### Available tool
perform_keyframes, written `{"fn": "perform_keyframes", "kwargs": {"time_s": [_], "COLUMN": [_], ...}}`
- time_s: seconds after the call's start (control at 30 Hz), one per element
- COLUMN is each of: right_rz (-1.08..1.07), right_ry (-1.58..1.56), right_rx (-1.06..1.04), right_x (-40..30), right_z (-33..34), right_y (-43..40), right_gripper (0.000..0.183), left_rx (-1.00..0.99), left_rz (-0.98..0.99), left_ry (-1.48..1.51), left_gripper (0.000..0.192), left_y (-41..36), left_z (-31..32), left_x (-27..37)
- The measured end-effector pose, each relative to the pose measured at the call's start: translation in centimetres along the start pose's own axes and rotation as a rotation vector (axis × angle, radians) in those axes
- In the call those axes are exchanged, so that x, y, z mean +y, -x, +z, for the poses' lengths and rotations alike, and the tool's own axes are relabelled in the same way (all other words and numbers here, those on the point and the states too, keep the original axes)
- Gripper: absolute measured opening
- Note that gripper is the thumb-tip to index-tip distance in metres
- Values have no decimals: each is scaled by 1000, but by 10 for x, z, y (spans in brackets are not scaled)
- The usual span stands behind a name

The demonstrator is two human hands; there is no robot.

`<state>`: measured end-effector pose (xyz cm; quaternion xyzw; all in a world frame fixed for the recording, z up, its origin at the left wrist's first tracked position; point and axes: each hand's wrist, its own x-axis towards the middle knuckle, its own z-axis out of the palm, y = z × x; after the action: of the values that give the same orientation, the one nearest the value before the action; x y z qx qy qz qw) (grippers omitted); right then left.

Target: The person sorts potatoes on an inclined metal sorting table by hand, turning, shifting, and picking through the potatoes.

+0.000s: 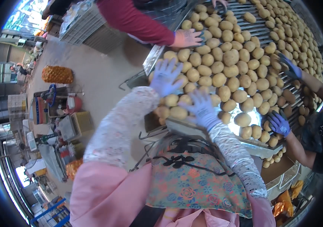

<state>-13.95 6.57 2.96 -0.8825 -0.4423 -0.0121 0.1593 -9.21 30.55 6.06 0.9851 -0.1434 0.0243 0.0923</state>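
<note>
Many potatoes (231, 58) lie across a metal sorting table (184, 126) and on the bars of a roller conveyor (246, 25) behind it. My left hand (165, 78), in a pale lavender work glove, rests with spread fingers over potatoes at the table's left end. Gloved alike, my right hand (202, 109) reaches over potatoes by the near edge, fingers apart. No potato is seen gripped in either hand, though the palms are hidden. Bright light reflects from the bare metal right of my right hand.
A co-worker's gloved hand (188, 38) touches potatoes at the far left. Another person's gloved hands (279, 123) work at the right. A cardboard box (278, 167) with potatoes stands below the table. A filled orange net sack (57, 74) and plastic crates (83, 22) stand on the floor at left.
</note>
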Motion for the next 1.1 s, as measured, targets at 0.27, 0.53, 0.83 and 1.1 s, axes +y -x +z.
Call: {"fn": "perform_keyframes", "kwargs": {"time_s": [0.27, 0.53, 0.83, 1.1], "right_rz": [-126, 35, -88, 697], "right_ry": [-445, -208, -450, 229], "right_rx": [111, -35, -287, 123], "right_x": [79, 27, 32, 213], "right_z": [-51, 7, -22, -84], "right_y": [87, 37, -30, 34], "right_gripper": [54, 74, 49, 64], "left_rx": [71, -129, 51, -296], "left_rz": [383, 247, -153, 430], "left_ry": [170, 167, -101, 170], "left_gripper": [55, 52, 69, 65], "left_y": [38, 65, -42, 21], "left_z": [49, -32, 39, 25], "left_x": [86, 7, 56, 36]}}
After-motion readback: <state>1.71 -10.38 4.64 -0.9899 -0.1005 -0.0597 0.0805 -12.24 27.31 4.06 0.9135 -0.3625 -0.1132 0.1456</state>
